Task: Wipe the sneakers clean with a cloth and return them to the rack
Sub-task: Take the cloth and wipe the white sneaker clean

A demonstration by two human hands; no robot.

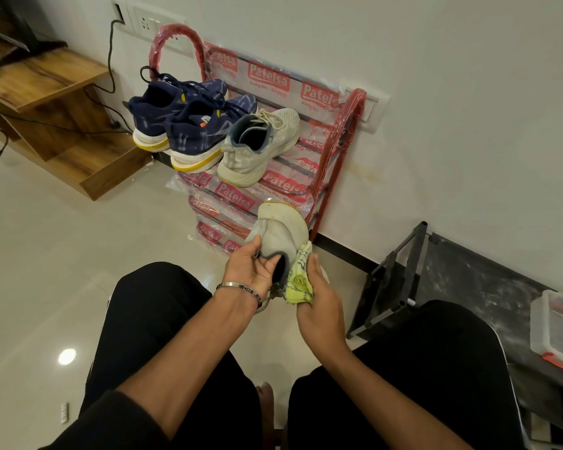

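Note:
My left hand (pixel 251 271) grips a white sneaker (pixel 281 232) by its heel opening, toe pointing away toward the rack. My right hand (pixel 319 303) holds a yellow-green cloth (pixel 299 280) pressed against the sneaker's right side near the heel. The red shoe rack (pixel 335 141), still wrapped in printed plastic, stands against the wall. On its top shelf sit a pair of navy sneakers with yellow-trimmed soles (pixel 182 125) and the matching white sneaker (pixel 257 147).
A wooden TV unit (pixel 56 102) with cables stands at left. At right are a black metal frame (pixel 394 280) and a clear plastic box with red base (pixel 556 332) on a dark surface. My knees in black trousers flank the hands. The floor is glossy tile.

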